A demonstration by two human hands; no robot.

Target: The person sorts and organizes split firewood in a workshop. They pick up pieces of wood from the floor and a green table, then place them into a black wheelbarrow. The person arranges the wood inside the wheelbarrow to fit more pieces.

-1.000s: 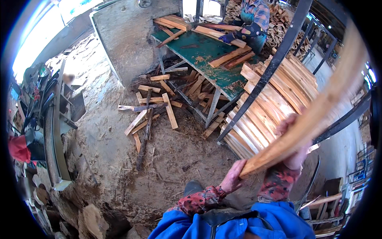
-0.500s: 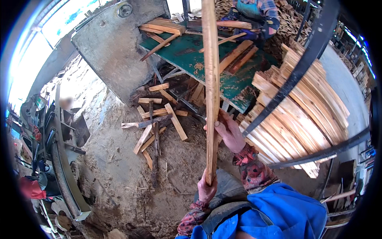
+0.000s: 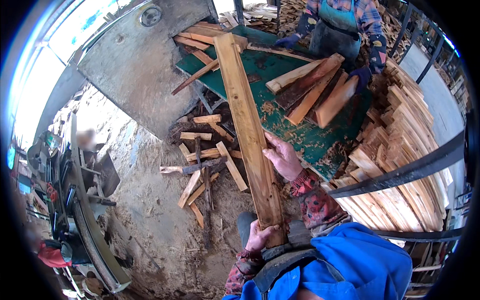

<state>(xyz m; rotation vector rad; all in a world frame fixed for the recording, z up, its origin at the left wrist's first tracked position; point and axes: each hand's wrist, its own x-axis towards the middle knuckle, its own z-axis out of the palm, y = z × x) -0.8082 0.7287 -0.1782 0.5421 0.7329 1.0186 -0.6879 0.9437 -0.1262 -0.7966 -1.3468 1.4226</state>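
Observation:
I hold a long wooden plank (image 3: 247,125) that slants from my waist up onto the green table (image 3: 320,145). My left hand (image 3: 260,235) grips its near end. On the plank's right edge, about halfway along, my right hand (image 3: 282,157) is closed. The plank's far end rests near the table's back left corner. Across the table a person in a blue apron (image 3: 337,27) holds a short board (image 3: 335,102) with dark gloves.
Several short boards (image 3: 305,85) lie on the table. Offcuts (image 3: 205,170) litter the dirt floor to the left. A tall stack of cut boards (image 3: 400,150) stands on my right behind a black bar (image 3: 400,172). A large grey metal panel (image 3: 135,70) leans at the back left.
The plank has swung from my right side, through upright, and down onto the green table. My view has turned toward the table and both hands have kept their grip.

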